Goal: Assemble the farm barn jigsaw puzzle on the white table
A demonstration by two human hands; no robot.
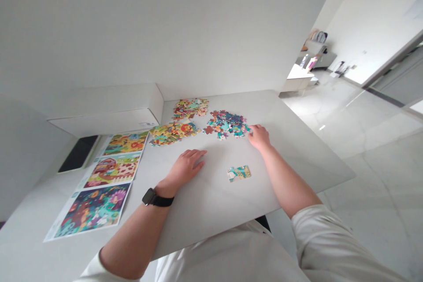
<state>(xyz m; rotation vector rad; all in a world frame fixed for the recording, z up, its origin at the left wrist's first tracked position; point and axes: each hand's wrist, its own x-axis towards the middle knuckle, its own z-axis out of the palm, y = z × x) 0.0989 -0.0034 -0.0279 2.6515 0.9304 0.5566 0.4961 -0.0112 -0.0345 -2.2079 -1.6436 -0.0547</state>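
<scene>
My left hand (187, 166) lies flat on the table with its fingers stretched out and nothing in it. A black watch is on that wrist. At the right edge of a pile of dark blue and teal puzzle pieces (229, 122), my right hand (259, 136) has its fingers bent together on a teal piece (246, 128). Nearer to me, between the two forearms, a few joined puzzle pieces (239, 173) in teal and orange form a small strip. Two more piles, one of yellow pieces (173, 132) and one of mixed red and green pieces (190, 108), lie beyond my left hand.
Three printed pictures lie at the left: a yellow scene (126, 143), a farm scene (114, 170) and a dark blue scene (94, 209). Beside them rests a phone-like black device (78, 154). A white box (105, 121) stands behind, against the wall. The table's right edge borders the floor.
</scene>
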